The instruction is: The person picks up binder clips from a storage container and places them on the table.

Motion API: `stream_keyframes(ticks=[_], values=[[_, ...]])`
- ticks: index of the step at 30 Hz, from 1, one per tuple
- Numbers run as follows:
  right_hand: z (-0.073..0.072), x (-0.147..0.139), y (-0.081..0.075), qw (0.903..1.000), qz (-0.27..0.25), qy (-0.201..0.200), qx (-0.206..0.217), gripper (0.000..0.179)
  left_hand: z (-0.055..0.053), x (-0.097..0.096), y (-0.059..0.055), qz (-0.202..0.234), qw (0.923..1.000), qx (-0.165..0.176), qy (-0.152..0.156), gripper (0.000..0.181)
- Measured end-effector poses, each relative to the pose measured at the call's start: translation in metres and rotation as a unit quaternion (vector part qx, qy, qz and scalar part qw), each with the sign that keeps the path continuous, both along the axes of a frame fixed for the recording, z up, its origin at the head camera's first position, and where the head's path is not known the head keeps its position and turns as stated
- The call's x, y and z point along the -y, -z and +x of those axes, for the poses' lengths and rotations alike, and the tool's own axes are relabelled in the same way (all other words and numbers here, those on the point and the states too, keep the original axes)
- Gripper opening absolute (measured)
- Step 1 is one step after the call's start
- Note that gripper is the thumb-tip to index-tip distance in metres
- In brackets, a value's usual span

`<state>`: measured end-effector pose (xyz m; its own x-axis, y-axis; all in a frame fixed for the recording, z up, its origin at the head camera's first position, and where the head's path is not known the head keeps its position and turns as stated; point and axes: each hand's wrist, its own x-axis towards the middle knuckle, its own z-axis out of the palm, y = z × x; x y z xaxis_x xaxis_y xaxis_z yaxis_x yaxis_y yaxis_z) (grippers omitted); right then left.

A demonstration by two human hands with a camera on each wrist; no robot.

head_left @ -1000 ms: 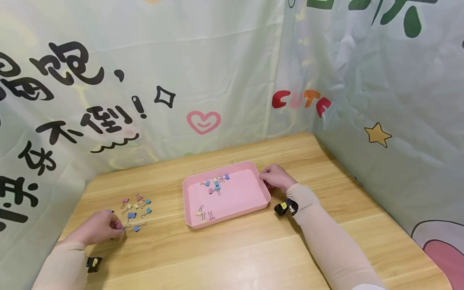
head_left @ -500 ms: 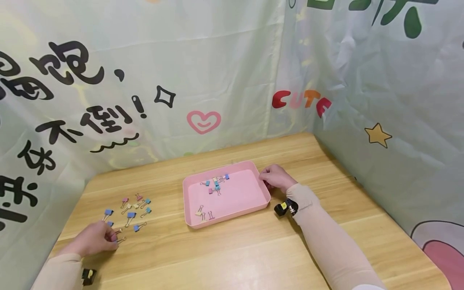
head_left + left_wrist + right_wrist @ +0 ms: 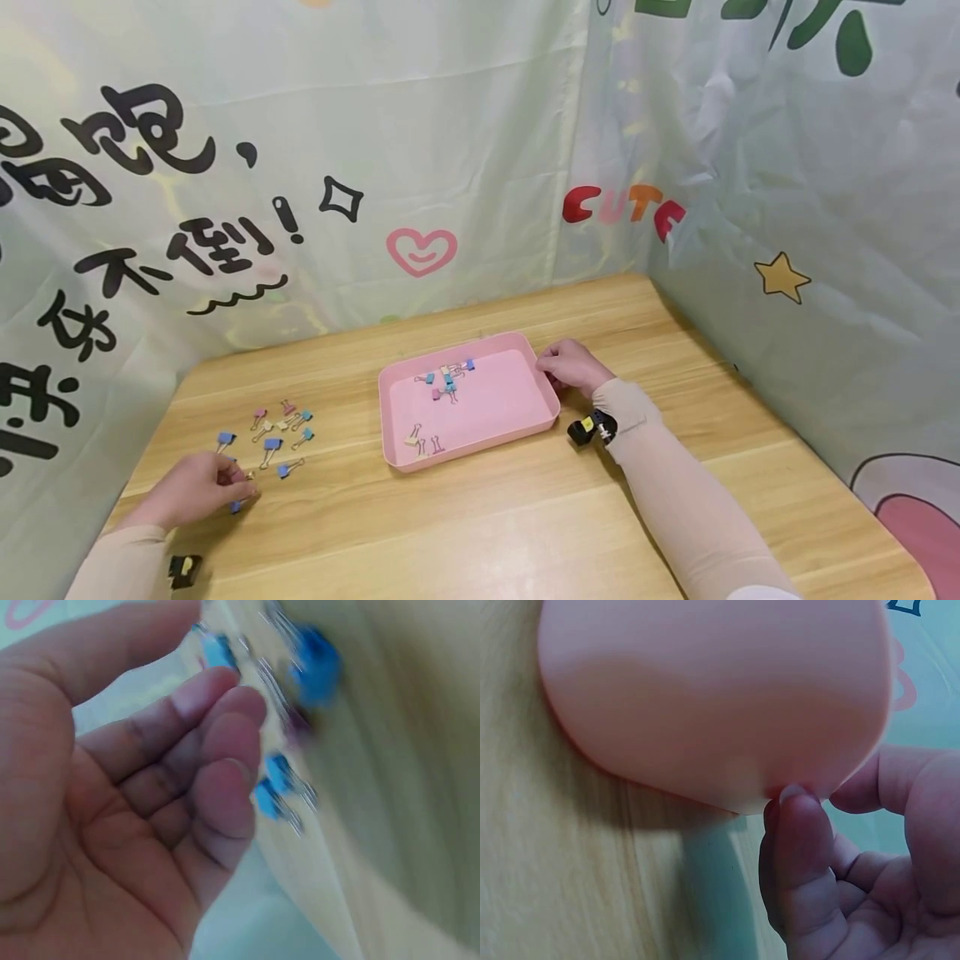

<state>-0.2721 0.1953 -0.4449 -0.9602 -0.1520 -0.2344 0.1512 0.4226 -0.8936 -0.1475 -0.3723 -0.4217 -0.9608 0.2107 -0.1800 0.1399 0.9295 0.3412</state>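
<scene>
My left hand (image 3: 197, 487) hovers low at the left, beside a scatter of small binder clips on the table. One blue binder clip (image 3: 236, 506) shows just under its fingertips. In the left wrist view the fingers (image 3: 225, 750) are loosely bent, the thumb stands apart from them, and nothing shows between. A blurred blue binder clip (image 3: 315, 667) lies past the fingertips. My right hand (image 3: 573, 367) pinches the right end of the pink tray (image 3: 517, 421); in the right wrist view a fingertip (image 3: 802, 817) presses the tray's outer wall (image 3: 720, 735).
Blue, pink and cream binder clips (image 3: 272, 446) lie spread on the wooden table (image 3: 480, 533) left of the tray. Inside the tray, several clips (image 3: 448, 379) sit at the back and a few (image 3: 423, 446) near the front left corner. Printed cloth (image 3: 465, 167) hangs behind.
My left hand has drawn back toward the lower left, uncovering blue binder clips that it hid, then shifted slightly over the nearest clip. The right hand and tray stay put.
</scene>
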Motion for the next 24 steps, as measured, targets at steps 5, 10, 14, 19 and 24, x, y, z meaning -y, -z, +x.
stream_keyframes(ticks=[5, 10, 14, 19, 24], values=[[0.0, 0.0, 0.0, 1.0, 0.0, 0.002, 0.003, 0.014, -0.013, -0.029, -0.01, 0.031, 0.9986, -0.044, -0.003, 0.02], [-0.001, 0.0, 0.0, 1.0, -0.006, 0.002, 0.007, 0.013, -0.027, -0.067, -0.017, 0.056, 0.9928, -0.104, -0.018, 0.038], [-0.001, 0.0, 0.0, 0.9999, -0.013, 0.002, 0.009, 0.014, -0.037, -0.101, -0.017, 0.096, 0.9873, -0.124, -0.027, 0.045], [-0.002, -0.001, 0.0, 0.9998, -0.016, 0.003, 0.01, 0.016, -0.052, -0.139, -0.008, 0.14, 0.9814, -0.125, -0.043, 0.044], [0.0, -0.001, -0.001, 0.9998, -0.011, 0.0, 0.015, 0.018, -0.06, -0.166, 0.002, 0.148, 0.9805, -0.096, -0.087, 0.048]])
